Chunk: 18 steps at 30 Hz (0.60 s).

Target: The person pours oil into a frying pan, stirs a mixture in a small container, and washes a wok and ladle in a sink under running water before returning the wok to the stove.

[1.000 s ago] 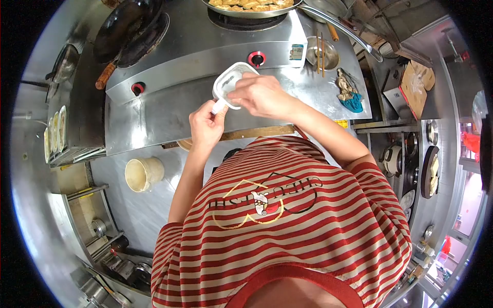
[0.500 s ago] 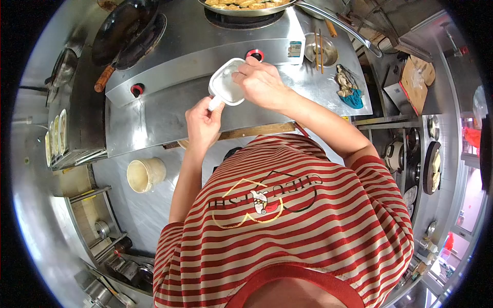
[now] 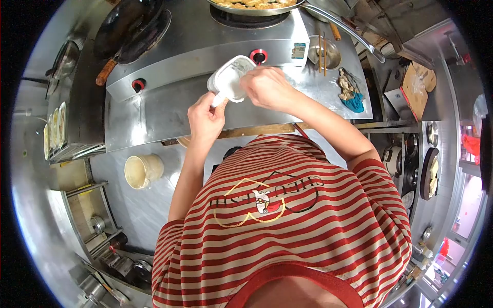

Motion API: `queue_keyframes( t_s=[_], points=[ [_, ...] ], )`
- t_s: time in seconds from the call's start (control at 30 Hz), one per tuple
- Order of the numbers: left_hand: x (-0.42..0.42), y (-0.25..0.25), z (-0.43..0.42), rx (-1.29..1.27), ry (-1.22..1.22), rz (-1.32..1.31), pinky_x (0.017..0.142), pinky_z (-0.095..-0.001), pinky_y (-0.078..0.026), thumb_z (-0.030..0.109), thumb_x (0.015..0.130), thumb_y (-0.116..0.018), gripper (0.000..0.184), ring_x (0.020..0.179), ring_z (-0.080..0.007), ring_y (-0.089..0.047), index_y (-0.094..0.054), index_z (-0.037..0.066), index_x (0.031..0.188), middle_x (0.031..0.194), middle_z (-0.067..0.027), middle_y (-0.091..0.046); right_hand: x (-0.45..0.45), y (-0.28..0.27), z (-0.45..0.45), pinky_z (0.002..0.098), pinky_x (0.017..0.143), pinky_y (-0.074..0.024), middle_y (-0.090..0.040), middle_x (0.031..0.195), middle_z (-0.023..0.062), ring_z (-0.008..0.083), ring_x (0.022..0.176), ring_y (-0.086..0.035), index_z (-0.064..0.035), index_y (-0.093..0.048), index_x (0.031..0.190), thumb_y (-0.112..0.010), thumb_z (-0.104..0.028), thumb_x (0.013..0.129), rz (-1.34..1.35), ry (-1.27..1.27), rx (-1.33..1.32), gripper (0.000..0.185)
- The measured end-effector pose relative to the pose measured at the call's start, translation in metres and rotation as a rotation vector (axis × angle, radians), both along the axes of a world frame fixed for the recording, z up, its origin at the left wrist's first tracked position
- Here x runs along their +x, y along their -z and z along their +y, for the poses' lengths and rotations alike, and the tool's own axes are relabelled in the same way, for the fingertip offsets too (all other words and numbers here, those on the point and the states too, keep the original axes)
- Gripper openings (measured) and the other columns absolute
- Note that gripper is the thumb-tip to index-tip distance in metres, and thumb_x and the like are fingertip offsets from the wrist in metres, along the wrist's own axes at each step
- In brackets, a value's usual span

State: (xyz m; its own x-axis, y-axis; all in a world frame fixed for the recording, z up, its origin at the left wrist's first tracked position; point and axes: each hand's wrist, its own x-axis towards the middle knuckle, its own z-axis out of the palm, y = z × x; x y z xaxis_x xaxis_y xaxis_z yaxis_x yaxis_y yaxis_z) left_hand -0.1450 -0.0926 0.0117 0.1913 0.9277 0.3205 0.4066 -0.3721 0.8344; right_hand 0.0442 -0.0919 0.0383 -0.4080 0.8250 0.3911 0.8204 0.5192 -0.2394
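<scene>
Container [image 3: 226, 79], white and handled, hangs tilted before the stove [image 3: 185, 64], its handle [image 3: 219, 99] pinched between thumb and fingers of our left hand [image 3: 205, 119]. Our right hand [image 3: 269, 88] curls at its rim, hiding the fingertips; we cannot tell whether they grip anything. Perhaps something whitish lies inside, hard to make out against pale walls. On the stove, the frame cuts off a pan [image 3: 251, 12] of browned pieces [image 3: 257, 5] and a dark wok [image 3: 120, 31]. Right of the stove we see chopsticks [image 3: 324, 51] across a metal bowl [image 3: 334, 55] and a rumpled cloth [image 3: 351, 91]; before it, our striped shirt [image 3: 308, 241] blocks much of the floor [image 3: 126, 215].
</scene>
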Motion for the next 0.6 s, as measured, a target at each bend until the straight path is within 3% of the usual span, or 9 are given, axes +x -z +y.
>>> queue_keyframes(
  t_s=[0.07,0.2,0.27,0.3,0.37,0.43,0.53,0.6],
  points=[
    [-0.001,0.002,0.000,0.038,-0.001,0.060,0.044,-0.0269,-0.038,0.010,0.074,-0.066,0.019,0.045,-0.0181,-0.045,-0.050,-0.001,0.072,0.060,-0.0121,-0.049,-0.001,-0.003,0.001,0.0357,0.054,-0.0464,-0.057,0.068,0.0081,0.0258,0.066,-0.057,-0.0045,-0.060,0.079,-0.056,-0.007,0.065,0.075,-0.065,0.022,0.015],
    [0.001,-0.001,0.000,0.060,0.041,0.011,0.044,-0.0282,-0.038,0.011,0.074,-0.066,0.019,0.045,-0.0197,-0.046,-0.050,0.000,0.073,0.061,-0.0122,-0.050,-0.002,-0.001,0.006,0.0385,0.053,-0.0457,-0.058,0.066,0.0103,0.0284,0.062,-0.057,-0.0043,-0.061,0.076,-0.056,-0.007,0.066,0.104,0.041,0.124,0.011],
    [0.002,-0.006,0.001,0.097,0.025,0.137,0.045,-0.0208,-0.036,0.011,0.077,-0.065,0.015,0.052,-0.0051,-0.040,-0.057,-0.002,0.079,0.059,-0.0063,-0.050,0.000,0.003,0.009,0.0394,0.053,-0.0453,-0.057,0.063,0.0114,0.0286,0.059,-0.057,-0.0042,-0.062,0.075,-0.056,-0.007,0.066,0.062,0.052,0.123,0.011],
    [0.003,-0.004,0.000,0.094,0.021,0.133,0.045,-0.0208,-0.036,0.011,0.077,-0.065,0.015,0.052,-0.0051,-0.040,-0.057,-0.002,0.079,0.059,-0.0063,-0.050,0.002,0.002,0.007,0.0396,0.052,-0.0449,-0.056,0.061,0.0122,0.0287,0.057,-0.057,-0.0040,-0.062,0.074,-0.056,-0.007,0.067,0.059,0.090,0.001,0.010],
    [0.004,0.004,0.000,0.137,0.003,0.113,0.045,-0.0307,-0.041,0.010,0.072,-0.066,0.018,0.048,-0.0243,-0.052,-0.052,0.001,0.074,0.065,-0.0125,-0.053,0.003,0.001,0.003,0.0398,0.051,-0.0444,-0.055,0.058,0.0131,0.0288,0.055,-0.056,-0.0038,-0.063,0.074,-0.056,-0.007,0.068,0.053,0.128,-0.124,0.010],
    [0.006,0.005,-0.003,0.178,0.006,0.115,0.046,-0.0310,-0.043,0.010,0.072,-0.066,0.017,0.051,-0.0250,-0.055,-0.052,0.000,0.074,0.069,-0.0133,-0.055,0.002,-0.005,0.003,0.0397,0.050,-0.0437,-0.054,0.056,0.0150,0.0318,0.051,-0.055,-0.0029,-0.062,0.074,-0.055,-0.007,0.070,0.274,0.109,-0.273,0.009],
    [0.005,0.003,-0.004,0.211,0.002,0.109,0.048,-0.0315,-0.046,0.010,0.072,-0.066,0.017,0.056,-0.0264,-0.059,-0.052,0.000,0.074,0.077,-0.0150,-0.058,0.000,-0.018,-0.010,0.0386,0.051,-0.0439,-0.056,0.059,0.0162,0.0340,0.054,-0.055,-0.0022,-0.061,0.075,-0.054,-0.008,0.072,0.414,0.131,-0.231,0.009],
    [0.004,0.006,-0.007,0.200,-0.007,0.101,0.049,-0.0316,-0.047,0.010,0.072,-0.066,0.017,0.059,-0.0269,-0.060,-0.052,-0.001,0.074,0.081,-0.0160,-0.059,0.004,-0.011,-0.004,0.0383,0.051,-0.0440,-0.056,0.059,0.0165,0.0340,0.054,-0.055,-0.0021,-0.062,0.076,-0.055,-0.008,0.073,0.325,0.159,-0.100,0.010]
  ],
)
